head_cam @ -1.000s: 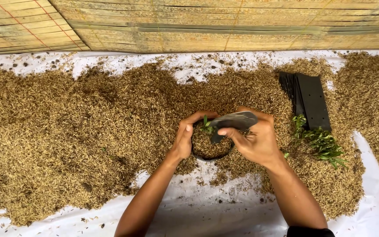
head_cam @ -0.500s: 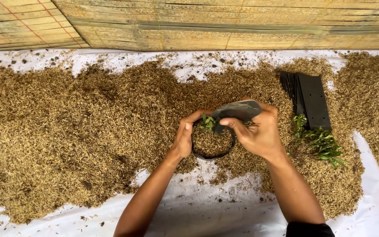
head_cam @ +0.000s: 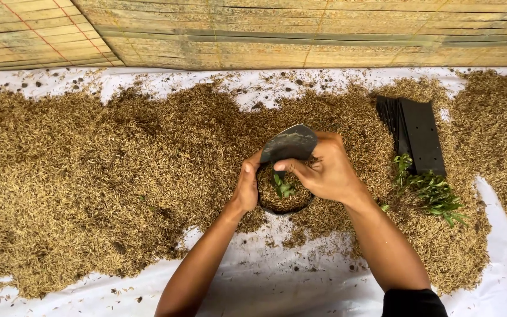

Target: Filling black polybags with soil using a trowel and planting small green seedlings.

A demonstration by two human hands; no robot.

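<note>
A small black planting bag [head_cam: 284, 209] filled with brown husk stands in the middle of the husk pile. A little green seedling [head_cam: 281, 186] sticks up inside it. My left hand [head_cam: 246, 189] grips the bag's left rim. My right hand [head_cam: 324, 170] holds a grey metal trowel blade [head_cam: 289, 144] tilted over the bag's far edge, with its fingers close to the seedling.
Brown rice husk [head_cam: 118, 176] covers a white sheet [head_cam: 277, 282]. A stack of flat black planting bags [head_cam: 418, 135] lies at the right, with a bunch of green seedlings [head_cam: 432, 194] just in front of it. A bamboo mat wall [head_cam: 300, 32] runs along the back.
My right hand has lifted the trowel up and toward the far side of the bag, uncovering the seedling. My left hand has stayed on the rim.
</note>
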